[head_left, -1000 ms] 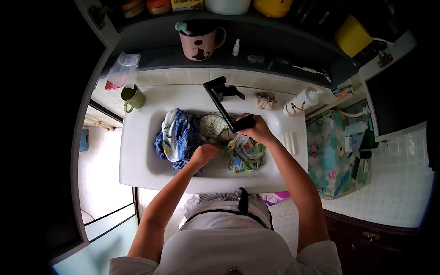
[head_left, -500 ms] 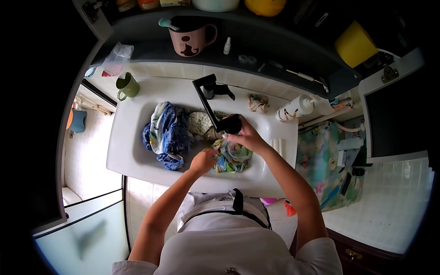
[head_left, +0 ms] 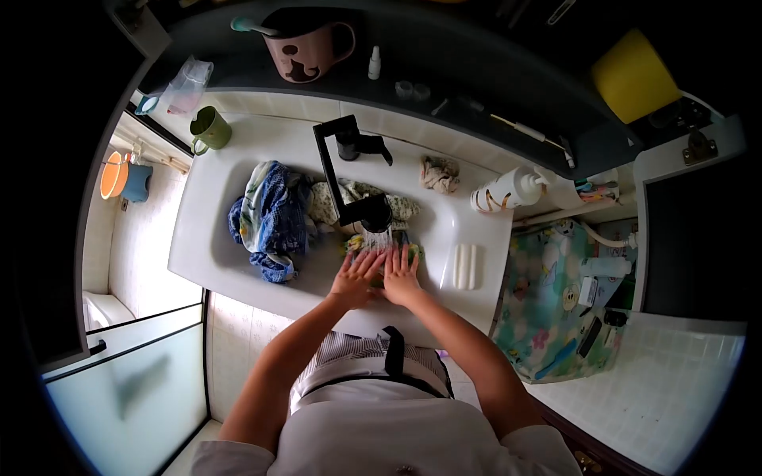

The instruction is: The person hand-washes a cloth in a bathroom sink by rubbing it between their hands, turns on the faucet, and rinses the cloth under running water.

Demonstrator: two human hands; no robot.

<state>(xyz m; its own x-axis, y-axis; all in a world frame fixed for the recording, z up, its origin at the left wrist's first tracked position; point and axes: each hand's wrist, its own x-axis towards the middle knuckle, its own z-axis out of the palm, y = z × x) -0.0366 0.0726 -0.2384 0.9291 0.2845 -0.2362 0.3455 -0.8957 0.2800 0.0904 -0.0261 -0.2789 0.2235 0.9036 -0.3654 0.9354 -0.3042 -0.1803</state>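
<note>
My left hand (head_left: pixel 357 275) and my right hand (head_left: pixel 402 275) lie side by side in the white sink (head_left: pixel 216 246), palms down with fingers spread. Water (head_left: pixel 376 239) runs from the black faucet (head_left: pixel 367 213) just beyond my fingertips. Beneath and in front of the hands is a multicoloured cloth (head_left: pixel 353 244), mostly covered by them; how firmly they press on it I cannot tell. A cream patterned cloth (head_left: pixel 324 205) lies behind the faucet's spout. To the left is a heaped blue and white cloth (head_left: pixel 279 214).
On the sink's rim stand a green mug (head_left: pixel 210 129), a crumpled cloth (head_left: pixel 439 174) and a white pump bottle (head_left: pixel 508 190). A white ridged soap dish area (head_left: pixel 464 266) is at the right. Above, a dark shelf holds a pink mug (head_left: pixel 305 55) and a small white bottle (head_left: pixel 375 63).
My right hand has left the faucet head and come down beside my left hand. My left fingers have spread out. Water now visibly runs from the spout. The view has shifted slightly.
</note>
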